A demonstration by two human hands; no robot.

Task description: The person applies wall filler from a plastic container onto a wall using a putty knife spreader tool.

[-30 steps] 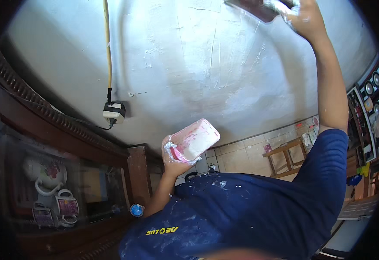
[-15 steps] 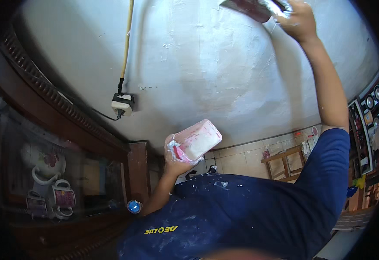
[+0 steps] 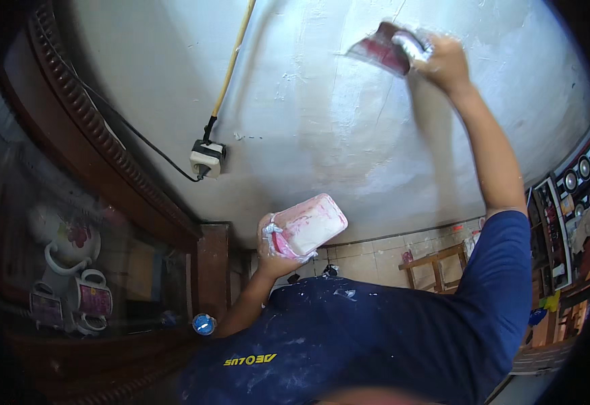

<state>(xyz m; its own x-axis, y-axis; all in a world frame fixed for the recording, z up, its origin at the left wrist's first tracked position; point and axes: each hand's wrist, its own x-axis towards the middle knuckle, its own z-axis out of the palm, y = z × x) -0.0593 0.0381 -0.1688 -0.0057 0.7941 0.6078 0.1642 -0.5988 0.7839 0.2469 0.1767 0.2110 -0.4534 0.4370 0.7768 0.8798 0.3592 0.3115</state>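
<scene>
Head view: we are gripping the putty knife (image 3: pixel 384 50) in our right hand (image 3: pixel 443 62) against the partly skimmed wall (image 3: pixel 322 128), much still rough-looking, left hand (image 3: pixel 272 246) clasping the hawk (image 3: pixel 310 224) at chest.

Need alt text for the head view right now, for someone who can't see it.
The right hand presses a red-handled trowel against a white plastered wall, while the left hand holds a pink, plaster-smeared hawk board. A wall socket sits left.
</scene>
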